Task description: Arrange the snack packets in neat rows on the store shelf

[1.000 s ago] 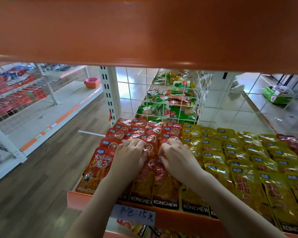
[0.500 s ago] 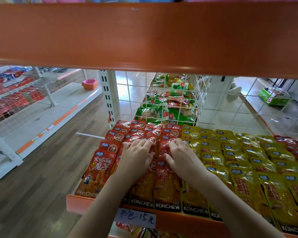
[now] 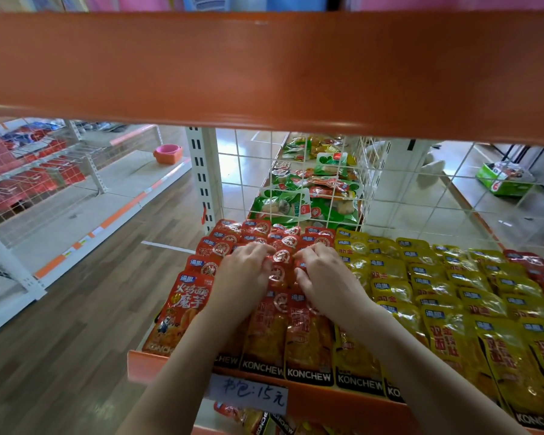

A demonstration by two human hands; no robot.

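Red snack packets [image 3: 258,328] lie in overlapping rows on the left part of the orange shelf [image 3: 142,365], with yellow snack packets [image 3: 453,309] in rows to their right. My left hand [image 3: 244,274] and my right hand [image 3: 324,277] lie side by side on the red rows, about halfway back. The bent fingertips of both hands hold the upper edges of the red packets in the middle column [image 3: 278,262] between them. The packets under my palms are hidden.
The orange upper shelf edge [image 3: 264,73] hangs low across the top. A white wire grid [image 3: 421,189] backs the shelf, with green packets [image 3: 296,205] behind it. A handwritten price tag [image 3: 248,394] sticks to the front lip. White shelving [image 3: 60,196] stands across the wooden aisle.
Both hands have slid further back along the red rows, and their fingertips have drawn closer together over the middle column. The view has tilted slightly down.
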